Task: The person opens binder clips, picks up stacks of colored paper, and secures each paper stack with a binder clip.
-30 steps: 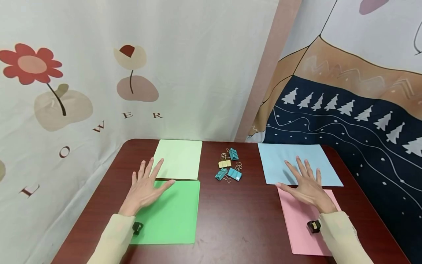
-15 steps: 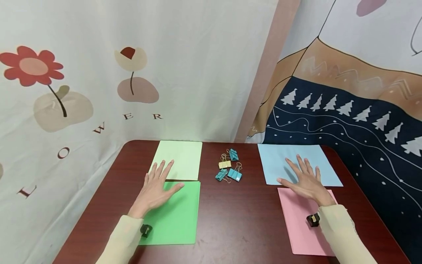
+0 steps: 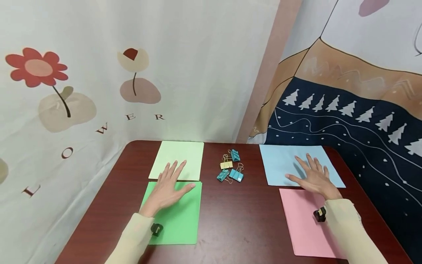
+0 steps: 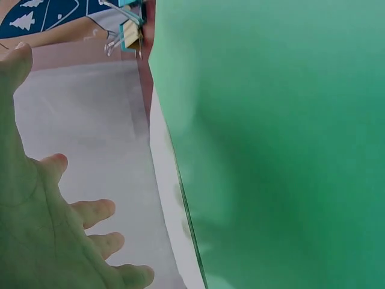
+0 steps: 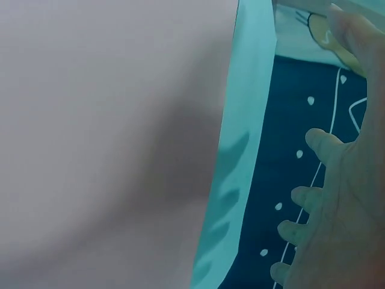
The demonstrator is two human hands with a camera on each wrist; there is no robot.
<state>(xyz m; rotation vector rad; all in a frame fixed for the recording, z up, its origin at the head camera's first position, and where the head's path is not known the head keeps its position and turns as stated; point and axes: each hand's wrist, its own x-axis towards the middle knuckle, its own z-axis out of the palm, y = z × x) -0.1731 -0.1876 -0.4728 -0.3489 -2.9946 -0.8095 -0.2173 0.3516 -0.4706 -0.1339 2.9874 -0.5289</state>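
Observation:
In the head view my left hand [image 3: 167, 191] hovers with fingers spread over a green sheet [image 3: 184, 220], its fingertips overlapping a pale green sheet [image 3: 184, 156] behind. The left wrist view shows the same spread fingers [image 4: 96, 212] above the green paper [image 4: 289, 132], with nothing held. My right hand [image 3: 314, 179], also spread, is over a light blue sheet [image 3: 280, 165] and the far end of a pink sheet [image 3: 303, 227]. Shadows of its fingers fall on the blue paper [image 5: 225, 180] in the right wrist view. Neither hand holds anything.
Between the sheets lie several binder clips, among them a yellow one [image 3: 226, 165] and a teal one [image 3: 236, 175]. The dark red-brown table [image 3: 240, 220] has rounded far corners. A white flower-print curtain [image 3: 197, 73] and a dark blue tree-print cloth [image 3: 346, 121] hang behind it.
My left hand has moved right across the green sheet, uncovering more of its left side. The right hand has shifted slightly right, still spread. Sheets and clips stay in place.

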